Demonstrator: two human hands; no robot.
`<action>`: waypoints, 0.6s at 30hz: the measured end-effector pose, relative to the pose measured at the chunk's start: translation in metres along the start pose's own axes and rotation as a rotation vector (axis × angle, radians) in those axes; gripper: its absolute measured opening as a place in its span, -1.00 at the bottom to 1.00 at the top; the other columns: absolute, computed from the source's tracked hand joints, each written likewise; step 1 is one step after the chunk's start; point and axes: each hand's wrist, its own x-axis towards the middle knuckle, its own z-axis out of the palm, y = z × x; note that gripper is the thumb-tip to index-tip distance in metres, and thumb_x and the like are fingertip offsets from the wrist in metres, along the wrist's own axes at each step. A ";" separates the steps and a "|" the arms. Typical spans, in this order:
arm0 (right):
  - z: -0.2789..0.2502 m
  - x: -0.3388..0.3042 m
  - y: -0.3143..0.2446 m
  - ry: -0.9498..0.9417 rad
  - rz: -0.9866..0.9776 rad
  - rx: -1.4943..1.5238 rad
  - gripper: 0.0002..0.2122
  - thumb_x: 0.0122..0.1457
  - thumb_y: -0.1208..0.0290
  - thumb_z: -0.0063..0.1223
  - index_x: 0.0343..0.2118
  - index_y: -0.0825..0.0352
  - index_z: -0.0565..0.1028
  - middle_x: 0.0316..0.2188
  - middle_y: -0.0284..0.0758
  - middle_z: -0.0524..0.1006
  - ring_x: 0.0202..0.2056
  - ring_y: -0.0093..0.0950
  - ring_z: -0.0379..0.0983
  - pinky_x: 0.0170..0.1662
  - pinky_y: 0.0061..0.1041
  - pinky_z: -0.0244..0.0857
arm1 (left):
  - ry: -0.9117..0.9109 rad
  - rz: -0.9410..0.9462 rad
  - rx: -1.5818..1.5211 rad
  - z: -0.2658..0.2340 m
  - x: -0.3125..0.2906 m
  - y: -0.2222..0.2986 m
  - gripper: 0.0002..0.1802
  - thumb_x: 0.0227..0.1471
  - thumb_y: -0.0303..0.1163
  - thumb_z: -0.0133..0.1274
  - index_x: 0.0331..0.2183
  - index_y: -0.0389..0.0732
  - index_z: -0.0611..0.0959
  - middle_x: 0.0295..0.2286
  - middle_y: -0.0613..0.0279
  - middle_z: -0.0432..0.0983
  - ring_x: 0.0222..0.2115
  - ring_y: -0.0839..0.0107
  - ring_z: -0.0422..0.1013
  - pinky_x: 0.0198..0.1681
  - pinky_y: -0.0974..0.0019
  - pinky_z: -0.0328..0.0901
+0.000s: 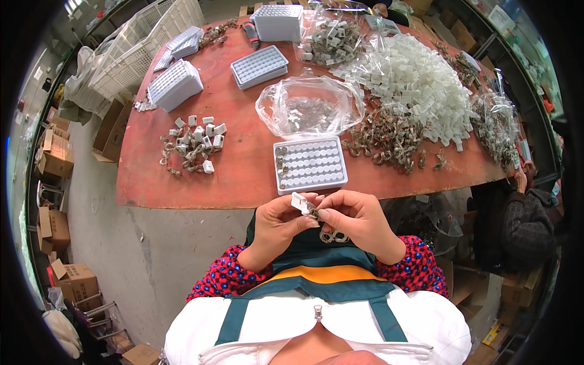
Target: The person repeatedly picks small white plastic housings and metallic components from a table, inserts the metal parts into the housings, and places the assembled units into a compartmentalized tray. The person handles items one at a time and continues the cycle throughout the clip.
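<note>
Close to the table's front edge, my two hands meet in front of my apron. My left hand (275,224) is closed on a small white plastic housing (299,202) with an open lid-like flap. My right hand (360,220) pinches the end of a small coiled wire (333,236) against the housing; loops of it hang below my fingers. The exact contact is hidden by the fingertips. Just beyond my hands lies a white tray (342,159) with rows of round pockets. A few small metallic parts sit along its left column.
The red table (237,146) bears a clear plastic bag (267,100), a heap of white housings (420,85) and coiled wires (389,137). White housings with wires (198,140) lie left. Stacked trays (175,85) stand farther back. Another person's sleeve (529,222) shows at right.
</note>
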 end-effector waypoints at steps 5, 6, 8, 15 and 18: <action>-0.001 0.001 0.000 0.008 -0.013 0.057 -0.83 0.30 0.51 0.12 -0.14 0.50 0.53 -0.28 -0.37 0.58 -0.33 -0.69 0.51 -0.26 -0.68 0.43 | 0.028 -0.028 0.002 0.000 0.000 -0.001 -0.56 0.01 -0.64 0.28 -0.04 -0.39 0.59 -0.13 0.04 0.62 -0.07 0.33 0.54 0.05 0.27 0.45; 0.000 0.000 0.001 0.021 -0.023 0.039 -0.83 0.30 0.51 0.12 -0.14 0.50 0.53 -0.28 -0.37 0.58 -0.33 -0.69 0.51 -0.26 -0.68 0.43 | 0.032 -0.028 -0.013 0.001 0.000 -0.001 -0.57 0.00 -0.64 0.29 -0.04 -0.39 0.59 -0.13 0.04 0.62 -0.08 0.33 0.54 0.04 0.27 0.45; 0.001 0.000 0.001 0.021 -0.040 -0.019 -0.84 0.30 0.51 0.12 -0.13 0.49 0.53 -0.28 -0.39 0.58 -0.33 -0.70 0.50 -0.27 -0.68 0.42 | 0.003 0.005 0.000 0.001 0.001 -0.001 -0.58 0.04 -0.65 0.25 -0.02 -0.39 0.59 -0.10 0.06 0.60 -0.07 0.39 0.53 0.05 0.32 0.44; -0.001 0.002 -0.001 0.007 -0.261 -0.479 -0.83 0.24 0.57 0.14 -0.12 0.41 0.55 -0.33 -0.36 0.55 -0.35 -0.62 0.51 -0.29 -0.58 0.41 | -0.028 0.067 0.021 0.001 0.003 -0.001 -0.61 0.08 -0.66 0.21 -0.02 -0.40 0.59 -0.08 0.06 0.59 -0.09 0.42 0.53 0.00 0.34 0.47; 0.000 0.003 -0.001 -0.022 -0.385 -0.559 -0.79 0.19 0.61 0.15 -0.10 0.38 0.53 -0.31 -0.28 0.53 -0.37 -0.50 0.53 -0.28 -0.52 0.43 | 0.038 0.028 0.016 0.005 0.003 0.003 -0.63 0.11 -0.66 0.18 -0.02 -0.42 0.59 -0.07 0.05 0.58 -0.09 0.42 0.53 0.01 0.35 0.47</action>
